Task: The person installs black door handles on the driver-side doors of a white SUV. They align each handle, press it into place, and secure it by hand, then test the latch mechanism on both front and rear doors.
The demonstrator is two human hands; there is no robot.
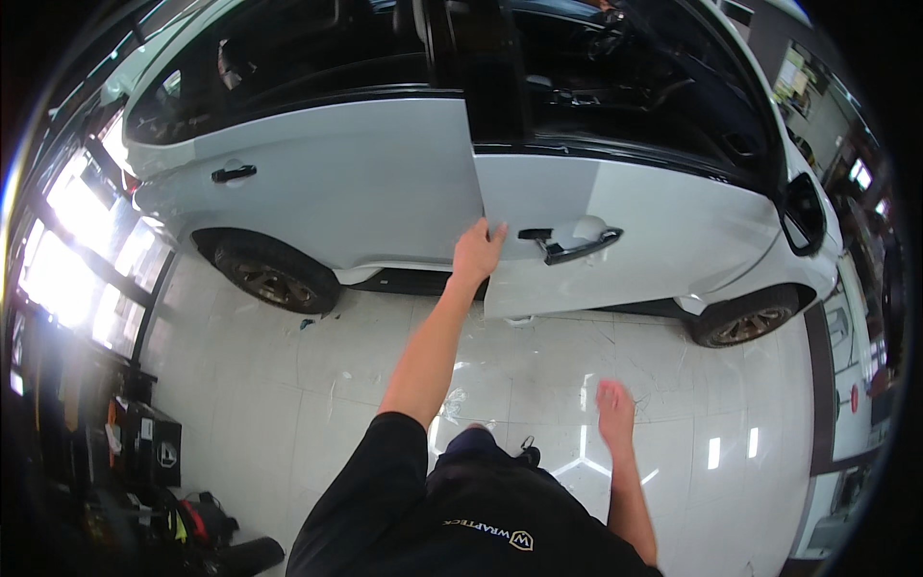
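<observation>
In front of me stands a white car (365, 183), side on. Its front door (663, 231) is ajar, its rear edge standing out from the rear door (327, 173). My left hand (478, 252) reaches up to that edge, with the fingers wrapped around it and the thumb on the outer side. Just right of this hand, the black and chrome door handle (582, 248) sits tilted, partly out from the panel. My right hand (615, 413) hangs apart from the car over the floor. Its fingers are blurred, and nothing shows in it.
Glossy pale floor tiles (538, 370) carry small scraps. A side mirror (803, 213) juts out at the right. Black boxes (154, 442) and a dark cylinder (245, 556) lie at the lower left, near bright windows (82, 260). A white cabinet (851, 385) lines the right side.
</observation>
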